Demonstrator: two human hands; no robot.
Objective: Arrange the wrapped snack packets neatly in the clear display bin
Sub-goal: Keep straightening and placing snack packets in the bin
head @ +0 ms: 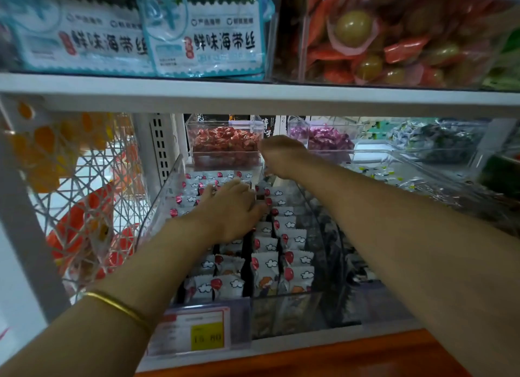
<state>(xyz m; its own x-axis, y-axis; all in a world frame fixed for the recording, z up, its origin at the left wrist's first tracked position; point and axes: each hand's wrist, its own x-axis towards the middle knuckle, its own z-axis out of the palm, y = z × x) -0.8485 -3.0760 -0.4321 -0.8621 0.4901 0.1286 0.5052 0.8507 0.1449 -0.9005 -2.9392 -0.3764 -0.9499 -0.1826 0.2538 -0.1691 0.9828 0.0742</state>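
A clear display bin (166,196) on the lower shelf holds several white wrapped snack packets (292,261) printed with red balloons and clouds, standing in rows. My left hand (230,208) lies palm down on the packets in the middle of the bin, fingers stretched over them. My right hand (281,157) reaches further back, at the bin's far right corner beside the box of red sweets. Its fingers point down behind the rim and are hidden, so I cannot tell what they hold.
Behind the bin stand clear boxes of red sweets (225,143) and purple sweets (326,137). A white wire basket (84,185) with orange packs is at the left. A yellow price tag (206,337) hangs on the bin's front. The upper shelf edge (253,95) runs just above my hands.
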